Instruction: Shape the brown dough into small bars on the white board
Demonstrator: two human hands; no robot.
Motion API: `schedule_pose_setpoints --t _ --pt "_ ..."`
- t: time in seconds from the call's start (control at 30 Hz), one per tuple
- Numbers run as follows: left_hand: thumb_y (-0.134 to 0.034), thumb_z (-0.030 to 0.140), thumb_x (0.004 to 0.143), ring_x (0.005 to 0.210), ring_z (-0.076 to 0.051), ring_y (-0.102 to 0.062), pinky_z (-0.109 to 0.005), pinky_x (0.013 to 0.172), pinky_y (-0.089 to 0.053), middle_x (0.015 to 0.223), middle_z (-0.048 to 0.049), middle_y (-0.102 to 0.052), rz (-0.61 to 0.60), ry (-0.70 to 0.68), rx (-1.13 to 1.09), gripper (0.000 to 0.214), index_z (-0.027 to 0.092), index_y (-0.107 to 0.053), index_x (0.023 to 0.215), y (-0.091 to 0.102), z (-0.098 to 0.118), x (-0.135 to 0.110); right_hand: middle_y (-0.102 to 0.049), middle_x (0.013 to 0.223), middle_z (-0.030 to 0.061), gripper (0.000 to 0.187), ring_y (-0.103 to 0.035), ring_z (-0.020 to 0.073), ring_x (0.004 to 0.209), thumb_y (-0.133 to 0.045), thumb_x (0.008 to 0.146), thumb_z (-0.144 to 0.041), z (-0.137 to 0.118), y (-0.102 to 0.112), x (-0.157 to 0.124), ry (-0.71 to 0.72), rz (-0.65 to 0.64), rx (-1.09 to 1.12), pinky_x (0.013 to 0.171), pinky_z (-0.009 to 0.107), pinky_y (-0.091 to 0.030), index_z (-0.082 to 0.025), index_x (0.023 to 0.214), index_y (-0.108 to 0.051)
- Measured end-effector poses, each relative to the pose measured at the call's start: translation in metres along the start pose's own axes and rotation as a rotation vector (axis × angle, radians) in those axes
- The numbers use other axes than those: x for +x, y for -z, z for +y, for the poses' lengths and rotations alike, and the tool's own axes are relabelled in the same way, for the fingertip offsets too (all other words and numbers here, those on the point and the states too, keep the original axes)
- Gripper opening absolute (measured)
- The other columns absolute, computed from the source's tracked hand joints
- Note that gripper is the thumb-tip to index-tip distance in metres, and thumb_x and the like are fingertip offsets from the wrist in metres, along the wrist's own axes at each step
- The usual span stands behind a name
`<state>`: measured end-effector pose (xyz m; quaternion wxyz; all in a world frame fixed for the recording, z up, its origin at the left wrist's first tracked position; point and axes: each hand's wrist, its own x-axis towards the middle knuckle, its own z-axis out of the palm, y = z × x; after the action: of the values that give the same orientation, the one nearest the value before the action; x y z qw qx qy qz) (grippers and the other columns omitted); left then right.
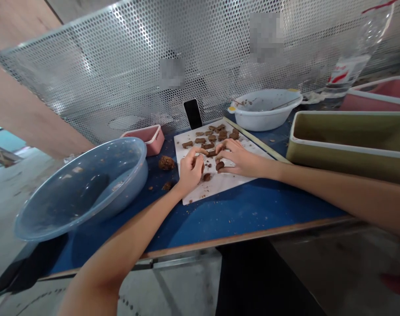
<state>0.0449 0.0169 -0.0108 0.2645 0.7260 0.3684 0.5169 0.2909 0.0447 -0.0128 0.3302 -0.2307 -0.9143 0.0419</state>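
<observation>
On a white board (pixel 195 196) lie several small brown pieces of a clay-like material, some bone-shaped, some rounded. A short bar-shaped brown piece (pixel 212 153) sits between my two hands near the board's middle. My left hand (pixel 191 170) is curled, with its index fingertip at the bar's left end. My right hand (pixel 234 157) bends over the other end, fingertips touching it. A rounded brown lump (pixel 220 166) shows by the right hand's lower fingers. Another small lump (pixel 207 177) and crumbs lie just below. The fingers partly hide the bar's ends.
A large blue basin (pixel 134 175) stands left, with a pink container (pixel 155 141) behind it. Brown clumps (pixel 166 163) lie beside the board. A phone (pixel 193 115) leans at the back. A white tub (pixel 266 118), green planter (pixel 344 151) and plastic bottle (pixel 348 70) stand right.
</observation>
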Motion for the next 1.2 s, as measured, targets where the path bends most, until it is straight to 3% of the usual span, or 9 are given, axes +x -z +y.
schedule_pose_setpoints --t 0.13,0.37,0.53,0.77,0.93,1.2 --pt "-0.055 0.036 0.108 0.045 -0.011 -0.043 -0.024 0.048 -0.033 0.052 0.0078 -0.049 0.003 0.016 0.028 0.019 0.022 -0.067 0.105 0.0 0.001 0.0 -0.077 0.111 0.0094 0.026 -0.07 0.0285 0.107 -0.065 0.109 -0.045 0.0 -0.005 -0.001 -0.037 0.046 0.094 0.102 0.045 -0.054 -0.023 0.124 -0.069" --pt "-0.056 0.033 0.107 0.046 -0.011 -0.045 -0.025 0.05 -0.035 0.052 0.0076 -0.051 -0.01 0.027 0.08 0.017 0.022 -0.068 0.105 -0.001 0.003 0.0 -0.078 0.113 0.009 0.037 -0.073 0.0238 0.095 -0.064 0.108 -0.045 -0.008 -0.009 0.0 -0.176 0.127 0.204 0.089 0.038 -0.061 -0.022 0.137 -0.068" --pt "-0.057 0.042 0.11 0.049 -0.011 -0.047 -0.025 0.051 -0.036 0.056 0.0057 -0.055 -0.054 -0.016 0.127 0.027 0.02 -0.072 0.106 -0.001 -0.001 0.001 -0.08 0.111 0.0079 0.039 -0.073 0.0229 0.092 -0.072 0.101 -0.054 -0.011 -0.007 0.0 -0.267 0.221 0.312 0.085 0.036 -0.062 -0.022 0.124 -0.075" --pt "-0.06 0.056 0.11 0.049 -0.011 -0.051 -0.026 0.052 -0.037 0.056 0.0042 -0.058 -0.12 -0.035 0.167 0.042 0.019 -0.079 0.108 -0.002 -0.003 0.002 -0.079 0.112 0.0075 0.042 -0.071 0.0213 0.089 -0.079 0.096 -0.05 -0.012 -0.008 0.001 -0.236 0.217 0.397 0.083 0.036 -0.061 -0.023 0.128 -0.076" --pt "-0.064 0.053 0.108 0.049 -0.012 -0.05 -0.026 0.052 -0.037 0.056 0.0033 -0.059 -0.12 -0.051 0.187 0.039 0.018 -0.081 0.107 -0.003 -0.003 0.001 -0.079 0.108 0.0063 0.038 -0.069 0.0188 0.084 -0.077 0.097 -0.041 -0.008 -0.012 0.0 -0.188 0.213 0.346 0.081 0.034 -0.062 -0.023 0.13 -0.074" --pt "-0.062 0.05 0.109 0.052 -0.012 -0.05 -0.026 0.054 -0.037 0.057 0.0028 -0.057 -0.102 -0.09 0.19 0.038 0.018 -0.079 0.098 -0.002 -0.002 0.002 -0.078 0.105 0.0067 0.038 -0.069 0.0203 0.082 -0.07 0.104 -0.045 -0.008 -0.01 -0.002 -0.096 0.207 0.196 0.081 0.037 -0.062 -0.023 0.135 -0.072"
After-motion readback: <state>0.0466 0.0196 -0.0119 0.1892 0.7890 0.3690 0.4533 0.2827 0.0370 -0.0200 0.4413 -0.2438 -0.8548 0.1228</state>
